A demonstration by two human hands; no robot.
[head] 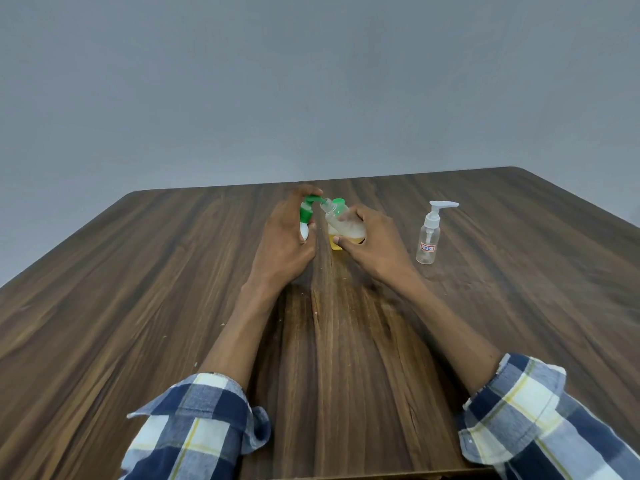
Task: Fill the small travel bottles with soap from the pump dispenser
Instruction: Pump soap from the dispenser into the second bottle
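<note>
1. Hands meet near the middle of the wooden table, both arms reaching out from rolled plaid sleeves.
2. The left hand is wrapped around the pump dispenser, a white bottle with a green pump head; a finger curls over the top of the pump. Most of the bottle is hidden behind the palm.
3. The right hand grips a small travel bottle, tilted so its open neck leans toward 10 o'clock and sits just under the green nozzle. Thumb and fingers curl round its lower half. Yellowish liquid shows in its bottom part.
4. A green cap shows just behind the tilted bottle's neck; whether it is attached to it I cannot tell.
5. A second travel bottle, clear, with a white pump top and a small red-edged label, stands upright at 3 o'clock from the right hand, near it but not touching.
6. A plain grey wall rises behind the table's far edge.
</note>
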